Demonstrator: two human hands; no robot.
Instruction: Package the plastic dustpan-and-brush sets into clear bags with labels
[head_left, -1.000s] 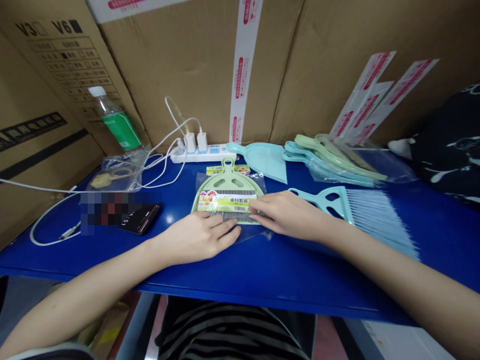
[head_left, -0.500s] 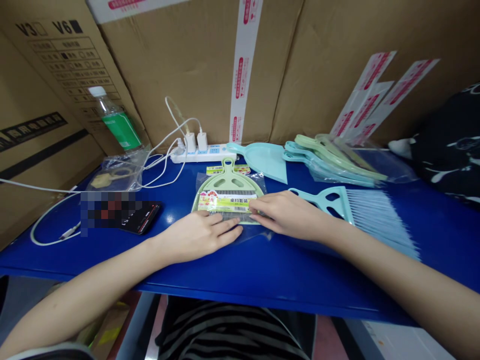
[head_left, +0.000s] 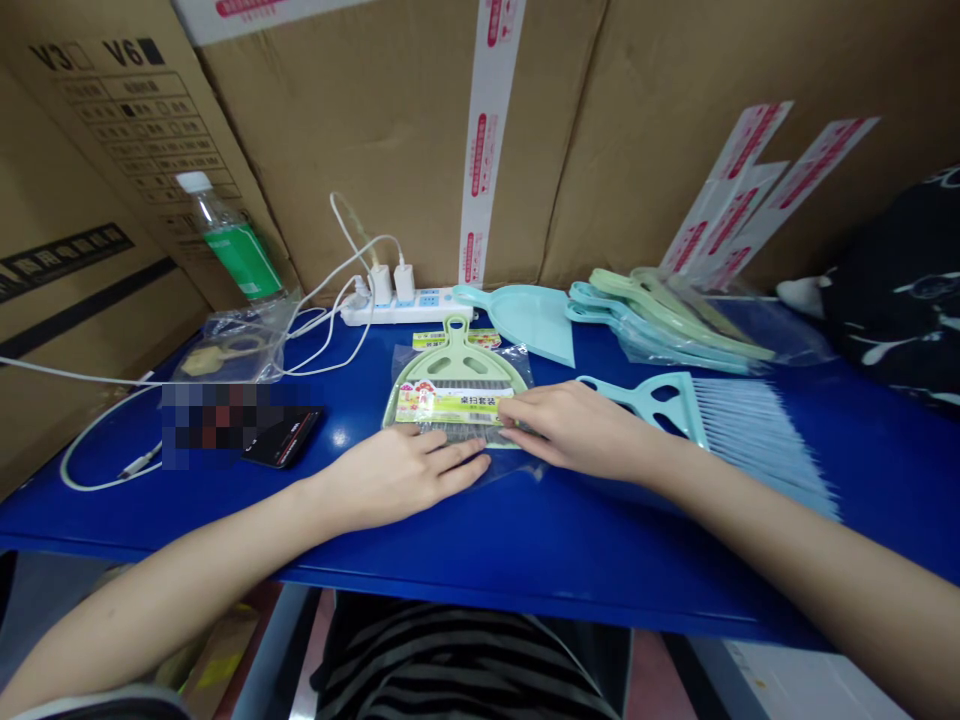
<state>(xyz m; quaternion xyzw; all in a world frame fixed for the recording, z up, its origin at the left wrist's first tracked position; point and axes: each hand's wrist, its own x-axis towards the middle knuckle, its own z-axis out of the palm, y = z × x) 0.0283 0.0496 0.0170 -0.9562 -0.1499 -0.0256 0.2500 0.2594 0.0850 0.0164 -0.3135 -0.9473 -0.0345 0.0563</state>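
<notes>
Fingertips of the left hand (head_left: 409,472) have slid slightly toward three o'clock along the near edge of the clear bag (head_left: 510,465), while the right hand and the packed green dustpan (head_left: 452,360) stay put; so small a shift suggests careful attention to the wrapper. The dustpan lies flat at mid-table, a rounded shell of smooth plastic with a looped handle toward twelve o'clock, grey bristles under two slots, and a glossy paper label (head_left: 448,404) across it. At its seven o'clock the left fingers stretch out, loosely parted, on the thin, wrinkled film. At four o'clock the right hand (head_left: 574,425) has thumb and forefinger drawn narrow at the label's end; whether they pinch the film I cannot tell. Farther out, a pale blue dustpan (head_left: 534,312) sits at one o'clock, a slick bagged stack (head_left: 675,320) at two, a soft-bristled blue brush (head_left: 757,430) at three, a phone (head_left: 281,440) at nine, and a white power strip (head_left: 409,308) at eleven, all on the shiny blue table (head_left: 487,560).
</notes>
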